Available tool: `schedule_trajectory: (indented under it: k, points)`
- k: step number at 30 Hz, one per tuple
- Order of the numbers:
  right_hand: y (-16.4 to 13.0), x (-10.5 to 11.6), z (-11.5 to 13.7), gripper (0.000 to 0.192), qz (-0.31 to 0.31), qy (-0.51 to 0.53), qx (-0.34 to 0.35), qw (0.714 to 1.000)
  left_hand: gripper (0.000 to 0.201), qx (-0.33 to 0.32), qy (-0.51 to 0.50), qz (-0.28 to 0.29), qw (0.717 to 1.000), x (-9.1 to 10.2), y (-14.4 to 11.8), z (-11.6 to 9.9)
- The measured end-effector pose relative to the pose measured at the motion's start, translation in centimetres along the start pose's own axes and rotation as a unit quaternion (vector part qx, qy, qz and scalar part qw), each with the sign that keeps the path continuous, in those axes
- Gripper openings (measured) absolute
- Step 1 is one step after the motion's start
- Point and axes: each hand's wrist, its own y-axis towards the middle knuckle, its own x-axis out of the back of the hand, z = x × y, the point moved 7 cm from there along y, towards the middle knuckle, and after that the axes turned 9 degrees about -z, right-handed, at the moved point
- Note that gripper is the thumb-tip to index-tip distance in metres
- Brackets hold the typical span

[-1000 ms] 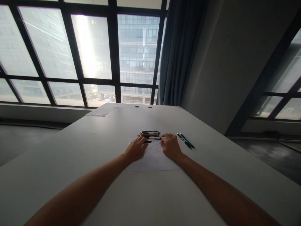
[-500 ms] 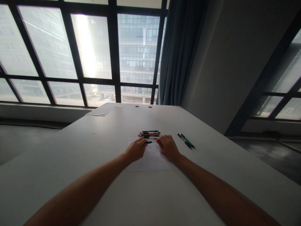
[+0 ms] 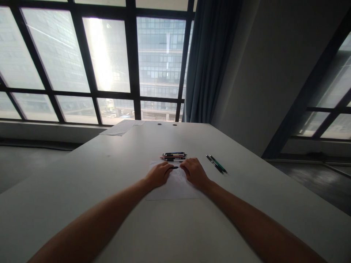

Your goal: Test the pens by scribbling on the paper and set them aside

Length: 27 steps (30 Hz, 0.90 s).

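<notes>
Over a white sheet of paper (image 3: 172,191) with faint scribbles, both hands meet at one pen. My left hand (image 3: 159,174) is closed around its dark barrel (image 3: 174,167), whose end sticks out to the right. My right hand (image 3: 194,171) pinches a thin rod, apparently the pen refill (image 3: 179,167), in line with the barrel's open end. Most of the refill is hidden by the fingers. Just beyond the hands lies a row of several pens (image 3: 173,156), close to the paper's far edge.
Right of my right hand, a black pen (image 3: 214,164) and a green pen (image 3: 218,164) lie side by side on the white table (image 3: 131,226). More papers (image 3: 120,128) rest at the far left corner. Two dark round discs (image 3: 174,125) sit near the far edge, before the windows.
My hands have drawn slightly closer together, and the gap between the barrel and my right fingers is shorter. The pens on the table have not moved.
</notes>
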Motion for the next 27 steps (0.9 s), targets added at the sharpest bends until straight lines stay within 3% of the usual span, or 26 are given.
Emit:
schedule_trajectory:
  k: [11,14,16,21,24,27]
  points:
    - [-0.1,0.2,0.8,0.016,-0.026,0.064,0.027,0.997,0.03,-0.009,-0.021,0.008,1.0,0.3,0.1,-0.6]
    - [-0.2,0.4,-0.8,0.025,-0.026,0.023,-0.042,0.999,0.03,-0.008,-0.008,0.005,1.0,0.2,0.1,-0.5]
    - [-0.4,0.5,-2.4,0.019,-0.009,-0.046,-0.106,0.993,0.03,-0.007,0.004,0.006,1.0,0.1,0.1,-0.4]
    - [-1.2,0.4,-5.3,0.022,0.095,-0.215,-0.192,0.953,0.031,-0.003,0.013,0.004,1.0,-0.1,0.0,-0.2]
    - [-1.8,-0.4,-6.0,0.023,0.155,-0.211,-0.21,0.942,0.031,-0.003,0.015,0.003,1.0,-0.2,0.0,-0.1]
    - [-1.8,-0.9,-5.7,0.019,0.144,-0.122,-0.217,0.958,0.03,-0.001,0.02,0.004,1.0,-0.2,0.0,-0.1]
